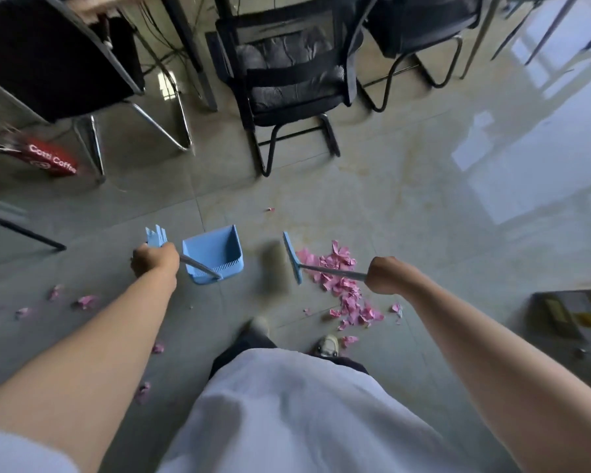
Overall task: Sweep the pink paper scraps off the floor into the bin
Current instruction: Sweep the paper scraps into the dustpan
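My left hand (155, 261) grips the top of the long handle of a light blue dustpan (215, 250), which stands on the floor with its mouth facing away from me. My right hand (388, 275) grips the metal handle of a blue broom (292, 257). The broom head stands on edge just left of a heap of pink paper scraps (342, 285), between the heap and the dustpan. Loose pink scraps (87, 301) lie on the tiles to the left, and one small scrap (270, 209) lies farther ahead.
Black office chairs (287, 80) and table legs stand ahead. A red coffee bag (52, 160) lies at the left under a chair. A box (574, 315) sits on the floor at the right. My shoes (326, 344) stand just behind the heap.
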`<state>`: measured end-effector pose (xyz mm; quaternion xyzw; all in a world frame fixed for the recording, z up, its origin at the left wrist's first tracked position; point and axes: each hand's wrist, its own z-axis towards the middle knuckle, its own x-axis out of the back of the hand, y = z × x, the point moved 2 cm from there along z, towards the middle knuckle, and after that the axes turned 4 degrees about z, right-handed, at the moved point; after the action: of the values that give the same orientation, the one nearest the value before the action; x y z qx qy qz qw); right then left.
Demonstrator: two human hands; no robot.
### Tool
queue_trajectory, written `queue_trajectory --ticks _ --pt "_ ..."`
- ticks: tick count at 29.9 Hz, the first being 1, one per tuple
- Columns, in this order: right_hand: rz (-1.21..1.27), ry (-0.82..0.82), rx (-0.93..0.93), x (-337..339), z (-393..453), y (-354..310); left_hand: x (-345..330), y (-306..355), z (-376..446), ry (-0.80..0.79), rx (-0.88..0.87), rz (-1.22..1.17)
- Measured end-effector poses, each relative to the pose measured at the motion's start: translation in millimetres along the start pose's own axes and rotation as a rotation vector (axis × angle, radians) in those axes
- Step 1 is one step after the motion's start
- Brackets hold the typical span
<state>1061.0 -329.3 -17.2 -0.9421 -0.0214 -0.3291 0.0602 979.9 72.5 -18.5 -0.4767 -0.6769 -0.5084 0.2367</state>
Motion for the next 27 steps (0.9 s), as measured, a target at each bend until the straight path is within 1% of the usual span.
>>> queue_trajectory --ticks 4,6,9,12,15,17,20,24,27 --pt "0.062 0.035 0.024 17.2 7.0 -20.2 9.2 41.6 -10.3 -0.004 -0.099 -0.002" --pt "0.11 0.02 0.035 20.1 16.6 -40.1 7.9 54.7 -1.2 -0.002 -0.132 0.016" --pt "0.155 -0.013 0.031 17.4 52.5 -87.3 4.8 77.5 31.1 -0.018 -0.181 0.072" --pt "0.181 -0.044 -0.025 19.0 86.3 -131.3 1.2 92.5 60.2 -0.098 -0.275 0.166" --pt "0.193 -0.13 -0.067 26.8 107.0 -170.3 -4.4 103.2 94.0 -0.257 -0.381 0.335" --pt "0.241 -0.131 -0.097 25.1 115.3 -177.9 -9.6 112.5 111.9 -0.333 -0.439 0.406" --pt "0.317 -0.129 -0.216 14.8 125.1 -179.4 -25.4 136.2 141.9 -0.407 -0.509 0.5" --pt "0.377 -0.169 -0.367 -11.4 89.7 -165.7 -53.1 155.5 153.1 -0.474 -0.625 0.636" --pt "0.514 -0.193 -0.527 -47.0 55.8 -150.7 -77.7 169.8 138.8 -0.542 -0.714 0.697"
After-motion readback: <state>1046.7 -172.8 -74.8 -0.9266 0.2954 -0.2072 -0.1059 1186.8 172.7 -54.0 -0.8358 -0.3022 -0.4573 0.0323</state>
